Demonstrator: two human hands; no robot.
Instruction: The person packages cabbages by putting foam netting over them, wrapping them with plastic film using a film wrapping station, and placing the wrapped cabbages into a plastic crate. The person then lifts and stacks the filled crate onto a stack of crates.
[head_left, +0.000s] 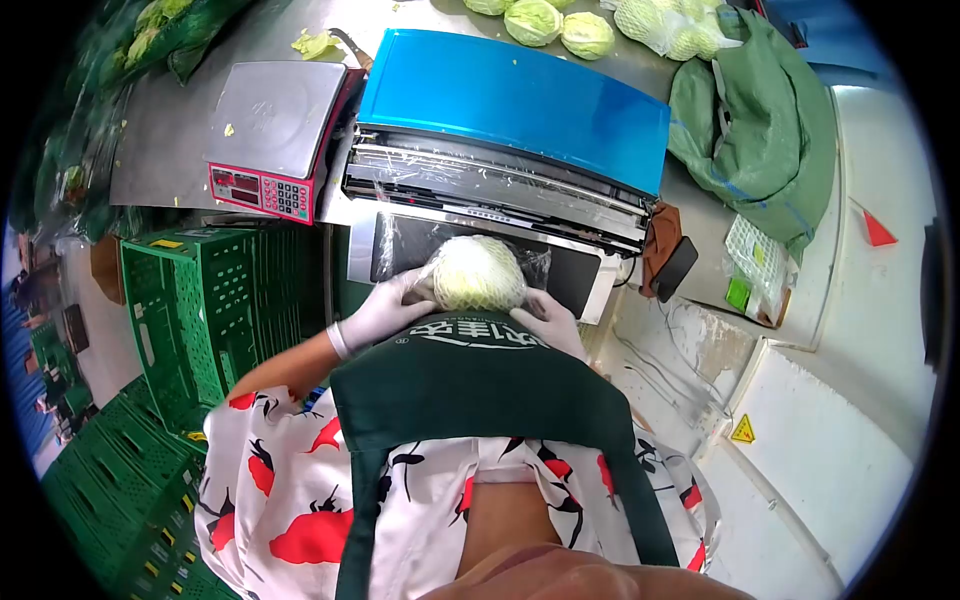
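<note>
holding one pale cabbage (478,268) at the centre of the frame, with the left hand (392,302) at its lower left side and the right hand (552,322) at its lower right side. wearing thin white gloves on both; curving the fingers partly open around the cabbage, neither spread flat nor closed to a fist. unable to tell the exact position of the fingertips beneath it. seeing white net around the cabbage, and clear film (398,245) behind it and to both sides, above a dark plate (568,282). unable to tell from this angle any contact between cabbage and plate. noticing the dark green apron (480,390) just below, in the lower middle. finding the wrapping machine (515,105) with its blue cover in the upper middle, and to the left of it, on the bench (160,150), a scale (275,120) with red front. observing more cabbages (533,22) at the top edge, a green sack (760,130) in the upper right, and green crates (180,310) at the left side of the frame.
</note>
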